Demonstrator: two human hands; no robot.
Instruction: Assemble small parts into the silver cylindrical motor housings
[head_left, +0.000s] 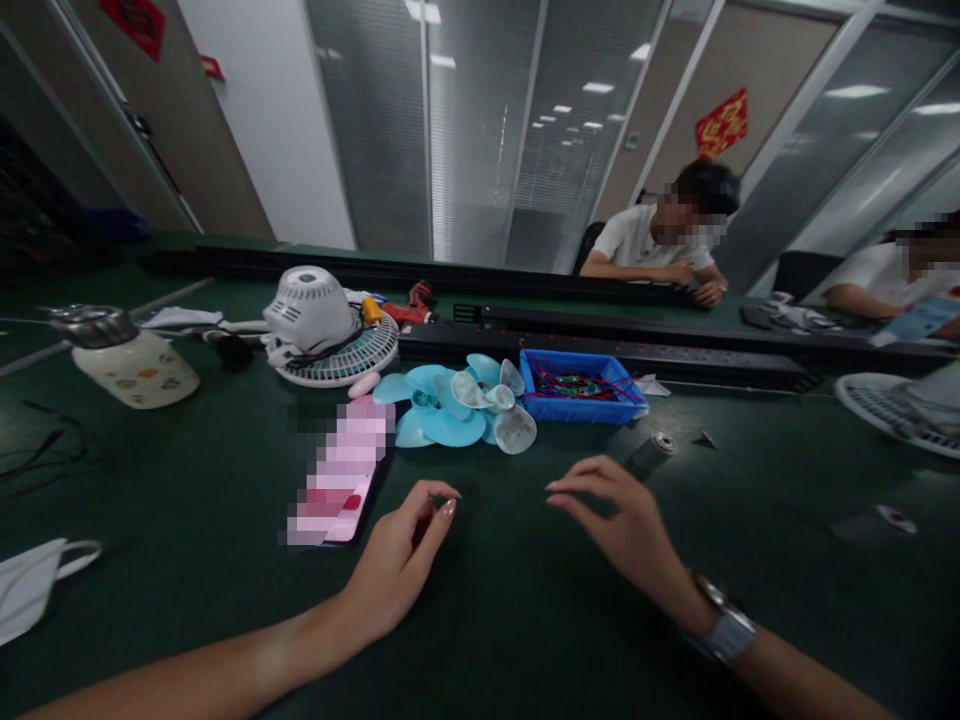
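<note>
Light-blue plastic fan blades (450,428) lie heaped on the dark green tabletop (495,620) beyond the hands; greyish translucent blades (515,430) overlap them, so the count is unclear. The left hand (397,565) is loosely curled and empty — a small gap parts thumb from fingertips — near a pink-screened smartphone (341,480) whose face is mostly lost to pixelation. The right hand (626,520) is empty too, fingers stretched forward and thumb apart below them; near it lies a silver motor-like cylinder (660,448), its body blurring into the table.

Farther out, tangled wiring (577,385) hides the floor of a blue plastic bin (581,409). Left of the blades, a white fan housing (311,305) covers much of the grille (352,365) under it. A white face mask (30,588) is cut off at the left edge, a second white grille (892,415) at the right — and one co-worker (874,265) there is partly out of frame.
</note>
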